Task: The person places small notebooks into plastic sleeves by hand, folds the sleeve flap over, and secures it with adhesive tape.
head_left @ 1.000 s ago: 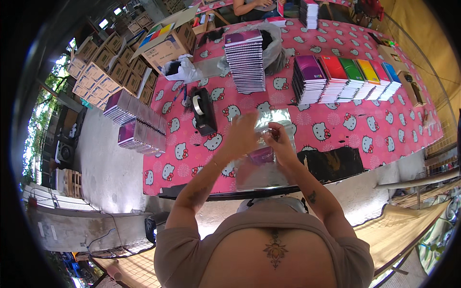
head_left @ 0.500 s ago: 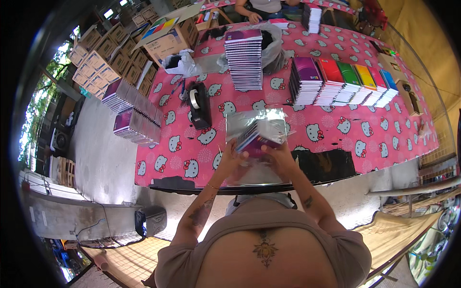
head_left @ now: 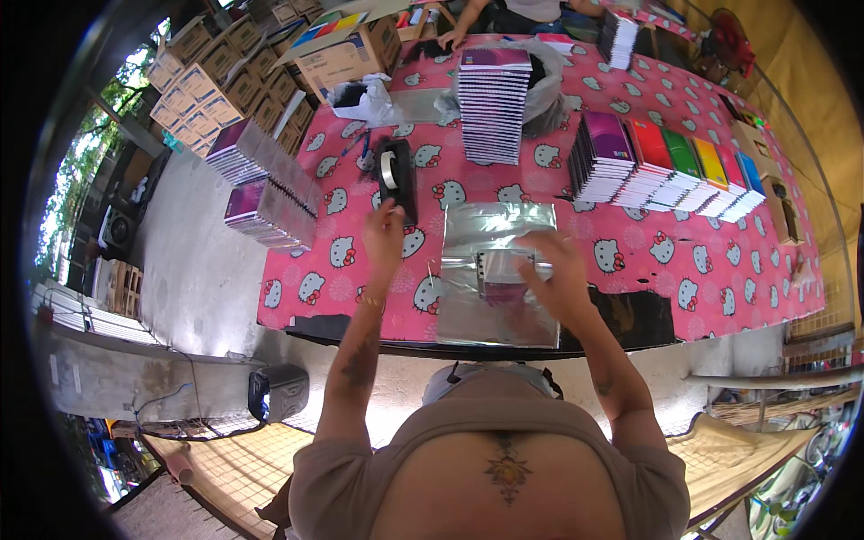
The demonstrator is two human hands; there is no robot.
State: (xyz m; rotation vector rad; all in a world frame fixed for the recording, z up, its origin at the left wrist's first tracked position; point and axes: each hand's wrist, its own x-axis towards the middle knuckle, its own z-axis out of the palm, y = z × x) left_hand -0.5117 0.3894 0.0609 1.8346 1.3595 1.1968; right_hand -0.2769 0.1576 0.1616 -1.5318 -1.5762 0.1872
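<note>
— Fingers of our left hand curl against the near end of the black tape dispenser, touching it; whether they pinch the tape itself we cannot tell. What do we count on the right?

— Our right hand lies spread, fingers apart, pressing down on one small stack of notebooks that sits on one sheet of silver wrapping film. The sheet lies flat at the near edge of the table, just in front of us.

— And the table itself?

— One long table under a pink cloth printed with white cartoon cats. Beyond the film we see one tall stack of notebooks with a purple cover on top. To its right runs a row of five stacks: purple, red, green, yellow, blue, leaning side by side and touching.

— Anything off the table's left edge?

— Two bundles of wrapped notebooks, well apart from our hands, and behind them rows of cardboard boxes, too many and too bent by the lens for us to count. One open carton sits at the far left corner, with a crumpled white plastic bag just beside it.

— Are we alone?

— No. Another person's hand rests on the far edge.
</note>
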